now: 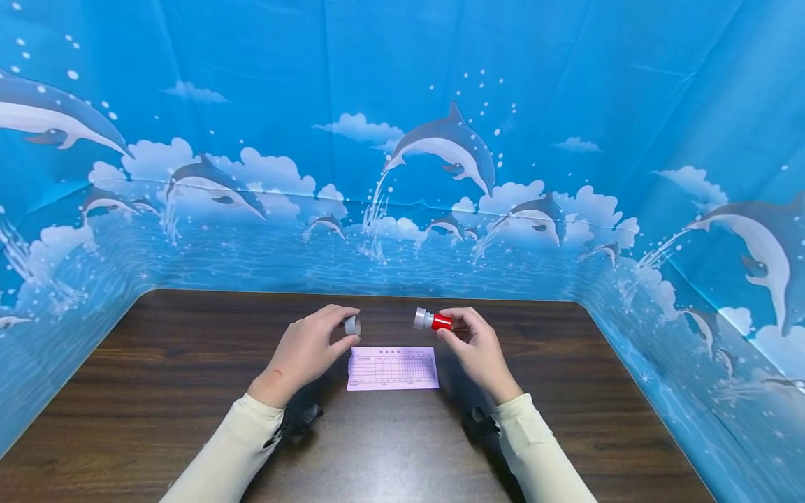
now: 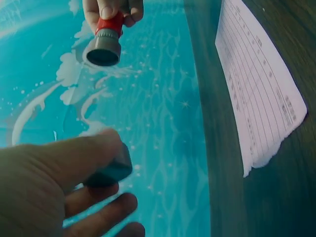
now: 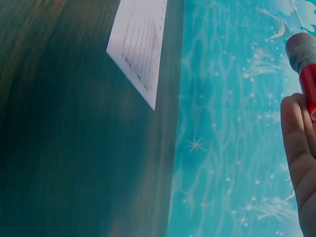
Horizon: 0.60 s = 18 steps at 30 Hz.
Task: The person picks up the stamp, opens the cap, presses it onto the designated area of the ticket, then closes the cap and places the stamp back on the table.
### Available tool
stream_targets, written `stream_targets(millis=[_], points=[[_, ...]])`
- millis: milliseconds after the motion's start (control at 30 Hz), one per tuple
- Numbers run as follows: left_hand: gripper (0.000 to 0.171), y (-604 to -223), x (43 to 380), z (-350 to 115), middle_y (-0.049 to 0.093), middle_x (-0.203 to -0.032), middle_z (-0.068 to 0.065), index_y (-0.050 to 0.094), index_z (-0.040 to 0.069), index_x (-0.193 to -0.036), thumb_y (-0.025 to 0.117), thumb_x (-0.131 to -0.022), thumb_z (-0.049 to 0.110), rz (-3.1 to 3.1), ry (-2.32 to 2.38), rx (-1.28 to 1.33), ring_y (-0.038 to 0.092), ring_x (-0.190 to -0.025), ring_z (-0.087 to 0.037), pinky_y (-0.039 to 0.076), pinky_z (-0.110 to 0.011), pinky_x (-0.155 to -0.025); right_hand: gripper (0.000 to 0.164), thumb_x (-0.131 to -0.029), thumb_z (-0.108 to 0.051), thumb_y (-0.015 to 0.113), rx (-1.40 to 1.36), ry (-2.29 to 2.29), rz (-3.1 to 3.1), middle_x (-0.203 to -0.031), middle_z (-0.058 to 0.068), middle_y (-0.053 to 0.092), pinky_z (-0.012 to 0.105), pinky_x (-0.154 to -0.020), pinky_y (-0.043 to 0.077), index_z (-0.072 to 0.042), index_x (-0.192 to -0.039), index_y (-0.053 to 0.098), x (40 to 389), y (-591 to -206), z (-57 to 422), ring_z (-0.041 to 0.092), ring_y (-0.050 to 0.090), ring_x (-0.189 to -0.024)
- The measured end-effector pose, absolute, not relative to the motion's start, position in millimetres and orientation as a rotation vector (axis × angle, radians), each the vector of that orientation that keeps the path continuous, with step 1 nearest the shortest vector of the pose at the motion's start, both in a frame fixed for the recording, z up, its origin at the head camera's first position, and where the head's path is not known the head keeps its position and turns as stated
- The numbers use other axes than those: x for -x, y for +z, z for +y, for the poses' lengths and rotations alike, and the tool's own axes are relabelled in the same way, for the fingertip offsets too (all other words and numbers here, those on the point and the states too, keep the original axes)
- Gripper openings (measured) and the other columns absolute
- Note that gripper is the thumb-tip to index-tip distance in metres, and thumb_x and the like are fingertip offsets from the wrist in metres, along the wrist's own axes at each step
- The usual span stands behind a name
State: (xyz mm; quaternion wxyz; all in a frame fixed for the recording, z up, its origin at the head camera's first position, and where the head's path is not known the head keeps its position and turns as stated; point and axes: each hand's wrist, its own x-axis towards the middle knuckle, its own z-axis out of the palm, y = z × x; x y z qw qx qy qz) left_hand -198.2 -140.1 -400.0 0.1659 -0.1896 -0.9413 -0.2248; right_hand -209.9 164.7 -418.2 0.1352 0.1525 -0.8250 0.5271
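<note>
My left hand (image 1: 308, 349) pinches a small grey cap (image 1: 352, 325) between thumb and fingers above the table. In the left wrist view the thumb covers part of this cap (image 2: 116, 170). To the right, my right hand (image 1: 478, 349) holds a round stamp (image 1: 442, 322) by its red barrel, its wider grey head pointing left towards the cap. A gap separates the two. The left wrist view shows the dark round end face of the stamp (image 2: 103, 55). Below and between the hands a pink printed form (image 1: 393, 368) lies on the table.
The dark wood-grain table (image 1: 402, 440) has rounded far corners. A blue curtain (image 1: 264, 84) printed with dolphins and clouds surrounds its back and sides. Black straps with small devices (image 1: 302, 419) sit at both wrists, below the cream sleeves (image 1: 233, 447).
</note>
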Motion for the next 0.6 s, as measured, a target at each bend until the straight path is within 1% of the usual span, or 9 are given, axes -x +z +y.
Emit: stream_targets(millis=[100, 167, 267, 333, 400, 500, 567, 600], points=[[0.047, -403.9, 202.6, -144.8, 0.072, -0.123, -0.009, 0.068, 0.012, -0.134, 0.082, -0.091, 0.025, -2.719, -0.656, 0.45, 0.072, -0.1, -0.025, 0.06, -0.049, -0.082, 0.031, -0.09, -0.006, 0.08, -0.402, 1.521, -2.397, -0.113, 0.006, 0.068, 0.032, -0.087, 0.058, -0.01, -0.12, 0.072, 212.3, -420.3, 167.7, 0.022, 0.067, -0.101], [0.045, -406.6, 205.4, -149.2, 0.073, -0.119, -0.009, 0.068, 0.011, -0.131, 0.082, -0.091, 0.024, -2.745, -0.669, 0.399, 0.072, -0.095, -0.025, 0.059, -0.05, -0.079, 0.03, -0.09, -0.006, 0.08, -0.381, 1.499, -2.412, -0.114, 0.007, 0.069, 0.034, -0.087, 0.058, -0.01, -0.12, 0.072, 214.0, -422.2, 168.6, 0.022, 0.067, -0.101], [0.041, -406.8, 208.1, -156.6, 0.075, -0.112, -0.011, 0.068, 0.011, -0.128, 0.081, -0.092, 0.024, -2.792, -0.698, 0.325, 0.069, -0.086, -0.024, 0.058, -0.05, -0.074, 0.03, -0.091, -0.006, 0.079, -0.361, 1.468, -2.44, -0.114, 0.007, 0.07, 0.034, -0.087, 0.057, -0.008, -0.12, 0.071, 215.4, -424.3, 169.8, 0.022, 0.067, -0.1], [0.039, -406.0, 208.9, -161.4, 0.075, -0.107, -0.012, 0.068, 0.009, -0.126, 0.081, -0.092, 0.023, -2.806, -0.702, 0.284, 0.068, -0.082, -0.025, 0.056, -0.051, -0.073, 0.031, -0.092, -0.006, 0.078, -0.342, 1.457, -2.466, -0.114, 0.007, 0.071, 0.034, -0.087, 0.057, -0.008, -0.122, 0.07, 215.7, -425.1, 170.4, 0.023, 0.066, -0.099], [0.037, -405.6, 209.6, -165.1, 0.075, -0.108, -0.015, 0.07, 0.007, -0.124, 0.081, -0.091, 0.022, -2.799, -0.676, 0.258, 0.068, -0.088, -0.031, 0.055, -0.055, -0.079, 0.032, -0.093, -0.007, 0.078, -0.326, 1.448, -2.491, -0.114, 0.008, 0.071, 0.035, -0.089, 0.058, -0.008, -0.123, 0.068, 216.0, -425.7, 171.4, 0.023, 0.066, -0.099], [0.037, -408.2, 211.0, -168.5, 0.072, -0.111, -0.018, 0.072, 0.004, -0.12, 0.084, -0.089, 0.021, -2.763, -0.625, 0.229, 0.066, -0.1, -0.039, 0.049, -0.06, -0.089, 0.033, -0.093, -0.008, 0.078, -0.3, 1.427, -2.517, -0.114, 0.009, 0.072, 0.037, -0.089, 0.058, -0.009, -0.124, 0.066, 216.8, -426.7, 172.7, 0.023, 0.066, -0.099], [0.037, -411.5, 212.3, -170.8, 0.07, -0.111, -0.02, 0.073, 0.002, -0.118, 0.085, -0.088, 0.021, -2.753, -0.601, 0.214, 0.063, -0.106, -0.042, 0.045, -0.061, -0.091, 0.034, -0.092, -0.007, 0.079, -0.294, 1.404, -2.515, -0.112, 0.009, 0.072, 0.035, -0.088, 0.058, -0.008, -0.123, 0.067, 217.5, -427.3, 173.4, 0.023, 0.066, -0.097], [0.037, -413.3, 212.9, -172.1, 0.069, -0.112, -0.02, 0.073, 0.002, -0.117, 0.084, -0.088, 0.021, -2.755, -0.6, 0.207, 0.063, -0.106, -0.043, 0.045, -0.062, -0.09, 0.034, -0.092, -0.007, 0.079, -0.292, 1.4, -2.507, -0.11, 0.009, 0.072, 0.034, -0.086, 0.058, -0.008, -0.123, 0.067, 217.8, -427.6, 173.8, 0.022, 0.066, -0.095]])
